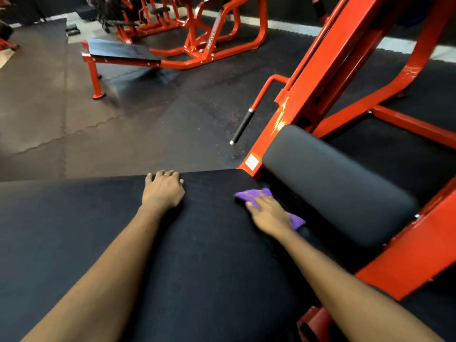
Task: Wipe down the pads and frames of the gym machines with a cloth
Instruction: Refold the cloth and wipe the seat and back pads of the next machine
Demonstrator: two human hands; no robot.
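Observation:
A large black back pad [202, 255] fills the lower half of the view. My left hand [162, 190] rests on its far edge, fingers curled over the rim. My right hand [267, 214] lies flat on a purple cloth [251, 195] and presses it against the pad's right side, next to a smaller black seat pad [328, 183]. The cloth sticks out past my fingertips and beside my wrist. The machine's red frame [328, 77] rises to the right of both pads.
A black-gripped handle [243, 125] on a red bar hangs left of the frame. Another red machine with a black bench [121, 50] stands across the rubber mat floor [123, 134]. Red frame rails run along the right edge.

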